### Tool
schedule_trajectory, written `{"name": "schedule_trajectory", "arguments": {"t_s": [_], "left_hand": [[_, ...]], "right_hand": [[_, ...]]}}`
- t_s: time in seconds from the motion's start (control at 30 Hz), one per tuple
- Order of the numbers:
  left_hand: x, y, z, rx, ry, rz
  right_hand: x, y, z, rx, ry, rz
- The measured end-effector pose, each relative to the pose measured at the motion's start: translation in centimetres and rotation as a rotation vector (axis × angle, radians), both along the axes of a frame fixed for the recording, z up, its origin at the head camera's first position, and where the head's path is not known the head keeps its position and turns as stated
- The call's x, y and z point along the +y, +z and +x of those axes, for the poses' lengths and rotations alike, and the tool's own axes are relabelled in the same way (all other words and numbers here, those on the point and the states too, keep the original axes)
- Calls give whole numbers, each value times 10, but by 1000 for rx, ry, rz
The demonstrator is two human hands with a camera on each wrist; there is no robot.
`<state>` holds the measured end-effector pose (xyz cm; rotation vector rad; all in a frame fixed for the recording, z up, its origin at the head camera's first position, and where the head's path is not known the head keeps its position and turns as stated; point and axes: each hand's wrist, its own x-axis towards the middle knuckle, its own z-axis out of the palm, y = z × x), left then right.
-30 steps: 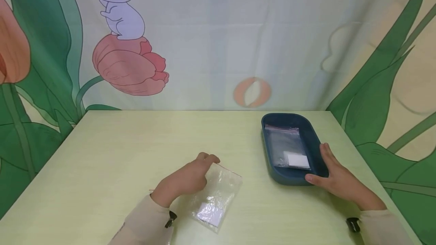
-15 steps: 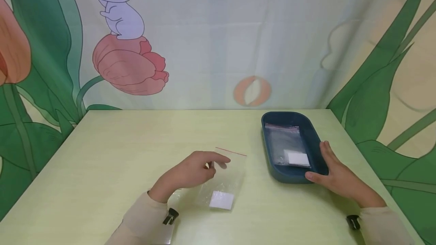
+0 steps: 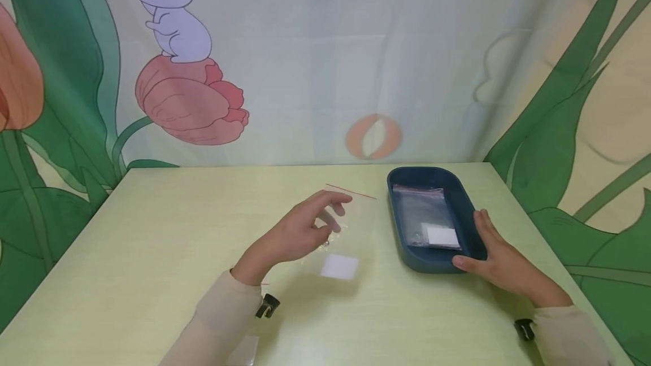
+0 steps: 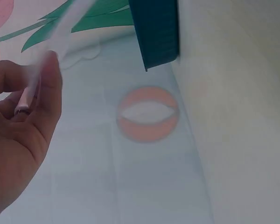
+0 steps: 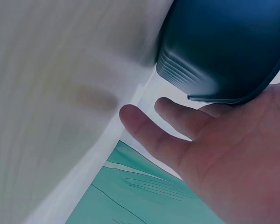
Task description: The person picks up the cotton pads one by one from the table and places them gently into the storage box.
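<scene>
Bag (image 3: 351, 233) moved forward, red strip (image 3: 351, 191) farthest, long axis front-to-back; left grip (image 3: 297, 229) pinching it.

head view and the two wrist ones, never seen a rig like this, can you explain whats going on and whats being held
There is no machine here, just a person's two bare hands. One picture comes from a camera worn on the head, looking forward and down; the other two come from wrist cameras, each watching its own hand's work.

The left hand pinches a clear bag, raised above the pale table; a white piece shows low in it. The right hand rests against the near corner of a blue tray on the table. A second bag lies in the tray. What looks like a third bag is partly hidden by the left sleeve. Behind is a printed backdrop.
</scene>
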<state>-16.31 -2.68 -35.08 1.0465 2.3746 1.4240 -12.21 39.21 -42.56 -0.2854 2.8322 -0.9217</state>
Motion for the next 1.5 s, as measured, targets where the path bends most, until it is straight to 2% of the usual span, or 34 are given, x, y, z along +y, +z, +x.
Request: {"name": "schedule_trajectory", "arguments": {"t_s": [0.1, 0.5, 0.77, 1.03, 1.27, 1.5], "left_hand": [[5, 3, -4, 8, -11, 20], [23, 8, -16, -44, -26, 59], [37, 5, -27, -64, -40, 137], [51, 7, -32, -126, -63, 239], [60, 10, -33, -244, -111, 361], [72, 8, -40, -247, -113, 394]], "right_hand": [[-1, 0, 0, -1, -2, 0], [-2, 1, -1, 13, 0, 13], [-1, 1, 0, 14, -3, 11], [-2, 2, 0, 7, -11, 3], [-2, 1, -1, 12, -12, 3], [0, 0, 0, 16, -10, 2]]}}
